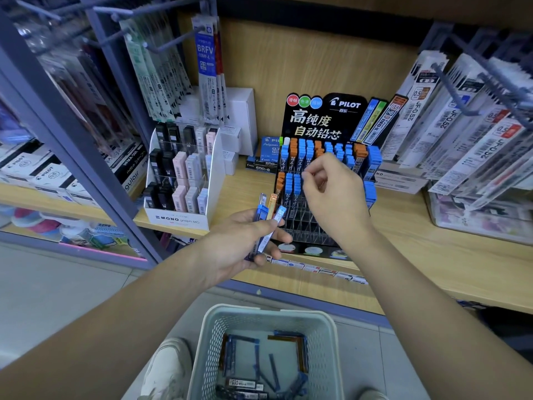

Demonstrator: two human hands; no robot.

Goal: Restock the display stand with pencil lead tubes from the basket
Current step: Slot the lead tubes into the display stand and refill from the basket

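Observation:
My left hand (242, 243) grips a small bunch of pencil lead tubes (266, 220), blue-capped and one orange, just left of the black Pilot display stand (314, 226). The stand's upper rows hold blue and orange tubes (305, 153); its lower clear slots look empty. My right hand (331, 192) hovers over the stand's middle rows with thumb and forefinger pinched together; whether a tube sits between them is not visible. The pale perforated basket (207, 342) stands on the floor below, with several tubes (271, 368) lying in it.
A white Mono graph display box (178, 217) stands left of the stand on the wooden shelf (432, 243). Hanging refill packs (207, 70) fill the hooks above left and right. A clear bin (476, 223) sits at the right. My shoes flank the basket.

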